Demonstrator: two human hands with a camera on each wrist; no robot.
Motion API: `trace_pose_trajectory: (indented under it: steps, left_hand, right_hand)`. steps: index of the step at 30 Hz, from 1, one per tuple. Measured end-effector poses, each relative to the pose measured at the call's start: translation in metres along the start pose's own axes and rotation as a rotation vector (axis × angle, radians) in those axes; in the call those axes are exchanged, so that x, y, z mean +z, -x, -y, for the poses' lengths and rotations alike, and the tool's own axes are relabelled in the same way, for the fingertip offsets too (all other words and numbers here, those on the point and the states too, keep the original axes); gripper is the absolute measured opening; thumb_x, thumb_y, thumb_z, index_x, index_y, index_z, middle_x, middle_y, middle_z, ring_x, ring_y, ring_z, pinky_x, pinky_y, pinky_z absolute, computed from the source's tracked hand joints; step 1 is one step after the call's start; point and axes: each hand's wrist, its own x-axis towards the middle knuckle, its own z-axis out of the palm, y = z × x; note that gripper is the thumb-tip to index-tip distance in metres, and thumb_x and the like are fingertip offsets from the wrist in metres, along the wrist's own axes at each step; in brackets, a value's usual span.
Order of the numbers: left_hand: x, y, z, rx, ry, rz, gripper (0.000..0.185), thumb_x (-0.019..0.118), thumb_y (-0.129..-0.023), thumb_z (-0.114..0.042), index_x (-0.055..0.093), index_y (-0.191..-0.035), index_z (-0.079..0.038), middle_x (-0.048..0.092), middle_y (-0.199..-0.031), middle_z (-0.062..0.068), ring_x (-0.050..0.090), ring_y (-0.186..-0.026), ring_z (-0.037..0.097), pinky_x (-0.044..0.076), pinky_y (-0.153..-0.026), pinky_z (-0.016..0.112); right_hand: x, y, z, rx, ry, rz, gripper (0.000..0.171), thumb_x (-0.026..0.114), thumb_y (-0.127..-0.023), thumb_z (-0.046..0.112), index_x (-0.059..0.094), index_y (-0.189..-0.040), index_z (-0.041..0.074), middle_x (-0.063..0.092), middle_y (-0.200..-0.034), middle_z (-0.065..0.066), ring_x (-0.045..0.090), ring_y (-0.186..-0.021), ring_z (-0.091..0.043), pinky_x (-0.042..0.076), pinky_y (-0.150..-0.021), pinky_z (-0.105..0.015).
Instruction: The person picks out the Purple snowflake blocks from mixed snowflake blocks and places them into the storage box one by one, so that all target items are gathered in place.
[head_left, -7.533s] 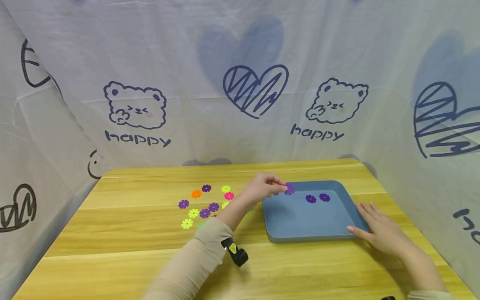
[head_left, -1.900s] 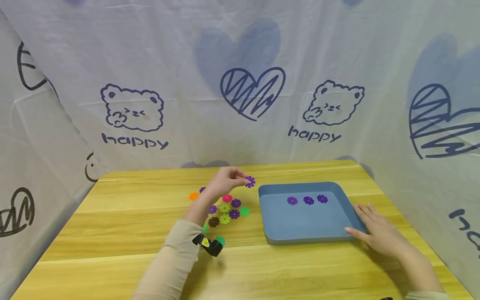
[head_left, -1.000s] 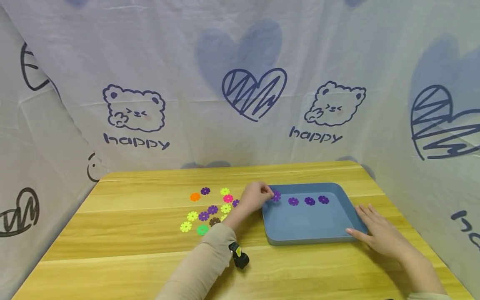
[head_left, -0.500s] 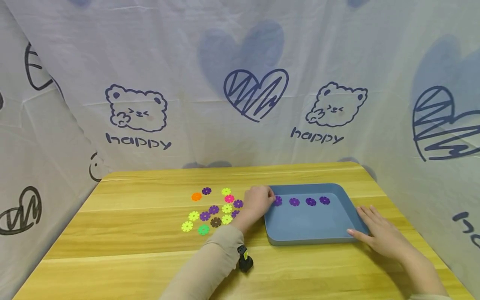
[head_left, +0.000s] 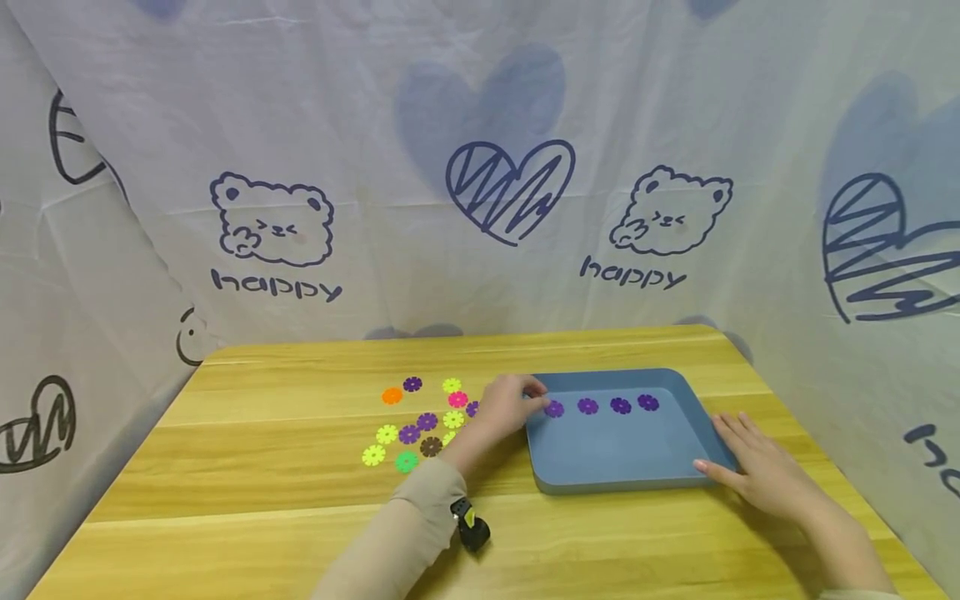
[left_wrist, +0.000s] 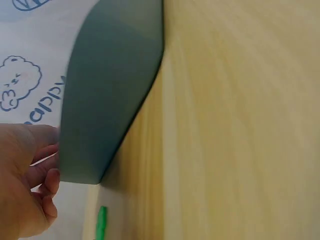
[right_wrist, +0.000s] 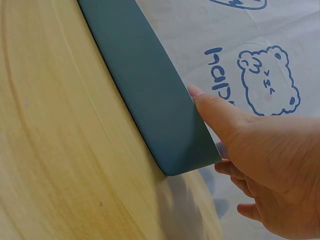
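Note:
A purple snowflake disc [head_left: 554,408] lies flat at the left end of a row of purple discs [head_left: 620,406] in the blue-grey tray [head_left: 622,454]. My left hand [head_left: 512,404] hovers at the tray's left edge, thumb and forefinger beside that disc and parted, nothing seen between them. In the left wrist view, its fingertips [left_wrist: 55,145] are partly hidden behind the tray wall. My right hand [head_left: 761,467] rests against the tray's right side with straight, spread fingers. The right wrist view has its thumb [right_wrist: 207,105] over the rim.
Left of the tray, several loose discs lie scattered on the wooden table [head_left: 247,467]: yellow [head_left: 373,455], orange [head_left: 392,396], pink [head_left: 457,400], brown [head_left: 431,447], green [head_left: 407,462] and purple. My left forearm covers some. A printed cloth [head_left: 390,208] hangs behind the table.
Over these seconds my left hand has placed two more purple discs in the tray, extending the row leftward. It has just let go of the last one. My right hand has stayed put.

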Motion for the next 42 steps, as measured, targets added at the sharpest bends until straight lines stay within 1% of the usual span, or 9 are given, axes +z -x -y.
trace_pose_trajectory:
  steps: [4,8,12,17,22,28,32,38,42]
  left_hand:
    - [-0.013,0.009,0.001,0.005,0.096,0.014,0.021,0.068,-0.091,-0.022,0.073,-0.107,-0.010,0.073,-0.101,0.002,0.065,-0.089,0.017,0.051,-0.074,0.028]
    - [-0.029,0.018,0.001,0.014,0.149,0.021,0.023,0.067,-0.092,-0.023,0.071,-0.111,-0.009,0.073,-0.106,0.004,0.061,-0.082,0.014,0.050,-0.068,0.024]
    - [-0.048,0.028,0.004,0.033,0.160,0.007,0.026,0.066,-0.093,-0.025,0.071,-0.113,-0.008,0.073,-0.107,0.004,0.057,-0.079,0.012,0.048,-0.068,0.024]
    - [-0.072,0.042,0.009,-0.006,0.188,-0.029,0.024,0.066,-0.093,-0.028,0.071,-0.112,-0.015,0.073,-0.105,0.001,0.056,-0.073,0.015,0.047,-0.062,0.026]
    - [-0.092,0.056,0.024,-0.038,0.181,-0.089,0.021,0.067,-0.092,-0.028,0.072,-0.111,-0.019,0.073,-0.103,-0.002,0.054,-0.079,0.015,0.045,-0.063,0.027]
    - [-0.108,0.069,0.056,-0.072,0.166,-0.131,0.024,0.069,-0.091,-0.027,0.072,-0.111,-0.015,0.073,-0.101,0.002,0.056,-0.081,0.014,0.045,-0.065,0.026]
    - [-0.116,0.080,0.081,-0.103,0.170,-0.095,0.028,0.069,-0.091,-0.027,0.070,-0.114,-0.011,0.072,-0.104,0.005,0.055,-0.080,0.016,0.046,-0.063,0.026]
    - [-0.122,0.090,0.112,-0.123,0.223,0.032,0.032,0.071,-0.089,-0.020,0.068,-0.117,-0.006,0.069,-0.104,0.008,0.052,-0.078,0.018,0.044,-0.060,0.024]
    - [-0.122,0.091,0.129,-0.116,0.214,0.105,0.033,0.072,-0.087,-0.018,0.068,-0.116,-0.004,0.069,-0.105,0.011,0.053,-0.077,0.016,0.046,-0.063,0.024]
  right_hand:
    - [0.001,0.000,-0.001,0.008,-0.012,0.008,0.089,0.058,-0.092,0.053,0.027,-0.148,-0.009,0.027,-0.150,-0.037,0.015,-0.142,-0.055,0.020,-0.106,-0.073]
    - [0.001,0.000,-0.002,0.011,-0.019,0.015,0.089,0.057,-0.093,0.054,0.026,-0.149,-0.009,0.026,-0.151,-0.037,0.014,-0.142,-0.055,0.019,-0.106,-0.073]
    - [0.000,-0.001,-0.002,0.017,-0.022,0.020,0.090,0.057,-0.092,0.055,0.026,-0.149,-0.008,0.026,-0.151,-0.037,0.014,-0.142,-0.055,0.019,-0.106,-0.073]
    - [-0.002,-0.002,-0.001,0.005,-0.012,0.013,0.088,0.056,-0.093,0.054,0.026,-0.149,-0.008,0.027,-0.151,-0.036,0.015,-0.142,-0.055,0.020,-0.105,-0.073]
    - [-0.003,-0.002,0.000,0.000,0.000,0.010,0.088,0.056,-0.093,0.054,0.027,-0.148,-0.008,0.028,-0.150,-0.036,0.017,-0.141,-0.056,0.021,-0.105,-0.073]
    - [-0.002,0.000,0.002,-0.003,0.003,0.000,0.088,0.057,-0.093,0.054,0.028,-0.148,-0.009,0.029,-0.150,-0.036,0.018,-0.141,-0.056,0.022,-0.105,-0.073]
    - [-0.002,-0.001,0.002,-0.007,0.002,-0.002,0.088,0.057,-0.093,0.054,0.028,-0.148,-0.008,0.029,-0.150,-0.036,0.018,-0.141,-0.055,0.022,-0.105,-0.073]
    - [-0.001,-0.002,0.000,0.006,-0.003,0.014,0.090,0.057,-0.092,0.055,0.027,-0.149,-0.008,0.028,-0.151,-0.036,0.016,-0.142,-0.055,0.020,-0.106,-0.073]
    - [-0.001,-0.001,0.000,0.007,-0.010,0.018,0.091,0.057,-0.091,0.055,0.027,-0.149,-0.008,0.027,-0.151,-0.035,0.015,-0.142,-0.054,0.020,-0.106,-0.073]
